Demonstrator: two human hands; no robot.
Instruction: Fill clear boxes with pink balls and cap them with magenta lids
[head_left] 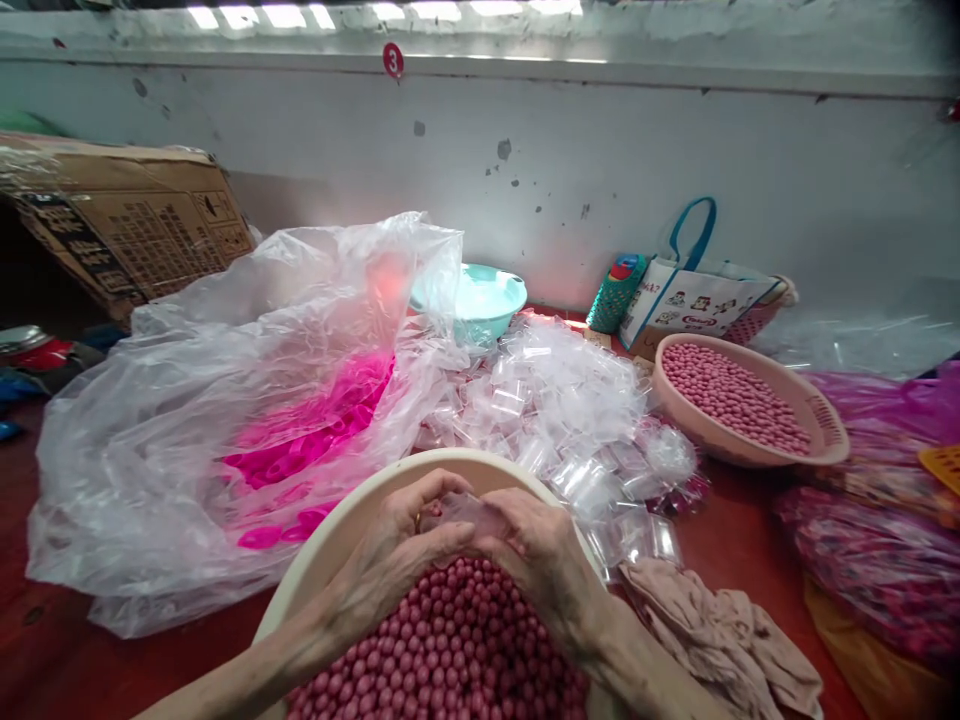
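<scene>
Fingers of both hands, left and right, are pinched together on a tiny clear bag right over the bowl of pink beads. Bag looks flimsy, slippery and super light, so I'd grip it by the mouth edges.

Packing workshop — bead basins, bag heaps
</scene>
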